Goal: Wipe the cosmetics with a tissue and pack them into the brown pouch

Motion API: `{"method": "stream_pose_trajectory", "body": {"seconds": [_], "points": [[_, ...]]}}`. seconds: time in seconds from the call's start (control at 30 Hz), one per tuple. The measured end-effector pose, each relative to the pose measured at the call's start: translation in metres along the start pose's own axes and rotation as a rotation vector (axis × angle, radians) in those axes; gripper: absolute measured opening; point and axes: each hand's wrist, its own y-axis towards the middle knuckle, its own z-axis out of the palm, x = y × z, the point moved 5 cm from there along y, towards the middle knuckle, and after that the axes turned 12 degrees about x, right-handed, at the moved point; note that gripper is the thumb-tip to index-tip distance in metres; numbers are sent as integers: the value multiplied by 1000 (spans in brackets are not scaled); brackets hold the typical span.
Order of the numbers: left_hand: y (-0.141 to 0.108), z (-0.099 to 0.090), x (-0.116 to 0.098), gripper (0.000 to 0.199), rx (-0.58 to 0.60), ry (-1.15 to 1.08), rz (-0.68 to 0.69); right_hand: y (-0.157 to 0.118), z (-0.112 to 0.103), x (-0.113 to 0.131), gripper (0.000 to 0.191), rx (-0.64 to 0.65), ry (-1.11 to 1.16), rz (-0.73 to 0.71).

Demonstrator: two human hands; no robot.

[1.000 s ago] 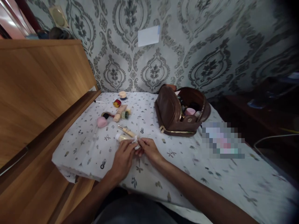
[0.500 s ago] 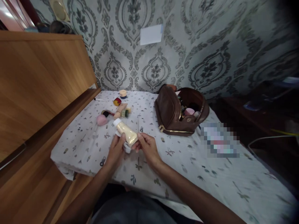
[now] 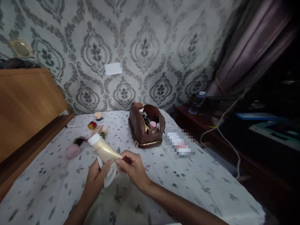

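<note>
Over a leaf-print bed sheet [image 3: 187,175] by damask wallpaper [image 3: 145,47], my right hand [image 3: 132,167] pinches a glossy cream tube [image 3: 103,149]; my left hand [image 3: 95,176] clasps a white cloth [image 3: 110,176].

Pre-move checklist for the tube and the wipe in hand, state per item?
1. Right hand pinches the cream tube at its flat end: ok.
2. Left hand holds the white wipe under the tube: ok.
3. White cap seated on the tube: ok.
4. Tube lifted off the patterned sheet: ok.
5. Brown pouch open, items inside: ok.
6. Tube surface clean: cannot tell.
</note>
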Motion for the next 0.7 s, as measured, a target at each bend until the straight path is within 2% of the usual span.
{"method": "stream_pose_trajectory", "body": {"seconds": [0.13, 0.2, 0.33, 0.43, 0.5, 0.63, 0.7], "points": [[20, 22, -13, 40, 68, 23, 18, -7, -29, 32, 32, -143, -159, -255], [31, 34, -19, 43, 99, 64, 35, -11, -42, 43, 29, -188, -185, -319], [55, 62, -35, 41, 178, 131, 87, -15, -72, 60, 28, -269, -183, -309], [77, 88, -60, 33, 333, 239, 224, -15, -105, 79, 31, -340, -162, -307], [98, 101, -79, 29, 392, 382, 320, -14, -133, 93, 31, -401, -185, -329], [160, 112, -118, 31, 287, 757, 521, -8, -193, 118, 33, -518, -250, -418], [192, 121, -130, 33, 252, 1011, 615, 1, -220, 125, 34, -536, -288, -464]]}}
